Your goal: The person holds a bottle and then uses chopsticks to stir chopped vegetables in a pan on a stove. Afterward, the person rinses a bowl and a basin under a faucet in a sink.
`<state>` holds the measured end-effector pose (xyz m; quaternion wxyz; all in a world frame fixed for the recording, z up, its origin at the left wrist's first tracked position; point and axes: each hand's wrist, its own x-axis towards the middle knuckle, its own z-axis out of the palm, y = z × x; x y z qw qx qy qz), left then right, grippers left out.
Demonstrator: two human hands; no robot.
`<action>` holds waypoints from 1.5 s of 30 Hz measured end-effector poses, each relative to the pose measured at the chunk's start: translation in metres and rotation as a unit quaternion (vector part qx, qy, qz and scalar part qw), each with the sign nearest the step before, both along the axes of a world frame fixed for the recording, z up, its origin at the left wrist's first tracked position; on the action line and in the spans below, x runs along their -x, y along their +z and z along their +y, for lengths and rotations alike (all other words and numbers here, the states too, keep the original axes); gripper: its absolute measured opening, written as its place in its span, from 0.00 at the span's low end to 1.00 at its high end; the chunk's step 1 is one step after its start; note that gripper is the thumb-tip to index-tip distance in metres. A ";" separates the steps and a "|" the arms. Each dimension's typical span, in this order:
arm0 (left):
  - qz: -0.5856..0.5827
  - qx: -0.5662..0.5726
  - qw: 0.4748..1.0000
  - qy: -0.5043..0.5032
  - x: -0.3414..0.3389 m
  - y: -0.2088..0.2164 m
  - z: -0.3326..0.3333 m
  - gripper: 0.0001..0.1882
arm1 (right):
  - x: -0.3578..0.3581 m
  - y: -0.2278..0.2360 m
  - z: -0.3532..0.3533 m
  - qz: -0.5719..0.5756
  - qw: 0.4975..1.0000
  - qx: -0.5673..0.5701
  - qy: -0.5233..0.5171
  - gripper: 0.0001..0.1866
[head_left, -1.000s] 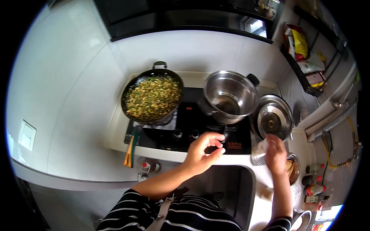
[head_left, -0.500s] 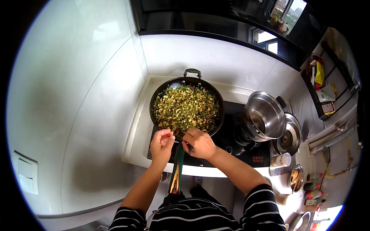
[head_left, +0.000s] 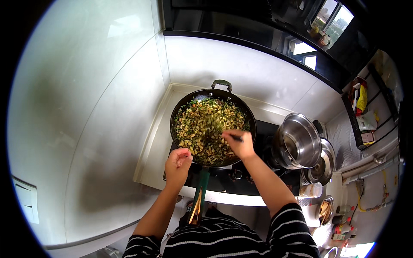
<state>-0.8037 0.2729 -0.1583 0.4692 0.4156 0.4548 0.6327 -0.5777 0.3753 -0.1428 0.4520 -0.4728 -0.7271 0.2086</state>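
A deep black frying pan (head_left: 173, 139) holds a heap of chopped, browned pieces mixed with green bits (head_left: 193, 127). Over its right side, my right hand (head_left: 242, 145) is closed around a black-handled utensil (head_left: 235, 138). The utensil's working end is lost among lifted, motion-blurred food, so its kind does not show. By the pan's near left rim, my left hand (head_left: 177, 161) has its fingers curled in toward the thumb; whatever may be between them is too small to make out. The pan's long green-and-wood handle (head_left: 199, 193) points toward me, between my forearms.
The pan stands on a black cooktop (head_left: 223, 182). To its right is a steel pot (head_left: 299, 139), with a round metal lid (head_left: 325, 165) beside it. A clear jar (head_left: 312, 190) sits nearer. Walls rise on the left and behind; a dark cabinet (head_left: 241, 38) hangs above.
My right hand has moved from the near rim to the right and farther over the pan, and food there is now stirred up. My left hand stays by the rim. The view has shifted slightly.
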 end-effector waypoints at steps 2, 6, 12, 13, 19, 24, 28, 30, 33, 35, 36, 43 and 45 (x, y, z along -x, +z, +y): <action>0.012 0.003 1.000 -0.009 0.000 0.001 -0.001 0.13 | -0.018 -0.008 0.027 0.078 0.995 0.052 -0.037 0.06; 0.028 0.009 1.000 -0.005 0.006 -0.002 -0.003 0.13 | -0.054 0.037 0.042 0.184 0.956 0.172 -0.148 0.08; 0.030 0.009 0.999 -0.025 0.003 -0.003 -0.007 0.13 | -0.043 -0.012 0.075 0.316 0.885 0.220 -0.261 0.05; 0.035 0.007 0.999 -0.029 0.002 -0.002 -0.007 0.13 | -0.030 -0.027 0.080 0.343 0.871 0.249 -0.248 0.05; 0.035 0.003 0.999 -0.012 0.010 -0.001 -0.011 0.11 | 0.028 0.015 0.030 0.228 0.938 0.259 -0.039 0.07; 0.020 0.008 0.999 -0.026 0.006 -0.002 -0.009 0.11 | 0.061 0.043 -0.008 0.215 0.942 0.253 0.052 0.07; 0.011 0.001 0.999 -0.049 -0.004 0.011 -0.008 0.11 | 0.044 -0.001 0.006 0.248 0.922 0.295 -0.045 0.05; 0.016 0.008 0.999 -0.047 -0.002 0.010 -0.008 0.10 | 0.005 -0.008 0.019 0.248 0.933 0.243 -0.091 0.04; 0.003 0.005 0.999 -0.041 0.004 0.001 -0.006 0.10 | -0.045 0.017 0.027 0.170 0.954 0.186 -0.162 0.05; -0.002 0.004 0.999 -0.033 0.006 -0.003 -0.008 0.10 | -0.058 0.052 0.024 0.185 0.949 0.199 -0.162 0.07; 0.000 0.005 0.999 -0.034 0.006 -0.003 -0.009 0.10 | -0.066 0.061 0.024 0.177 0.953 0.179 -0.169 0.07; -0.004 0.001 0.999 -0.042 -0.001 0.001 -0.007 0.09 | -0.047 -0.020 0.055 0.273 0.887 0.242 -0.283 0.06; 0.013 0.010 0.999 -0.040 -0.002 0.004 -0.007 0.09 | -0.010 -0.035 0.055 0.358 0.861 0.283 -0.225 0.06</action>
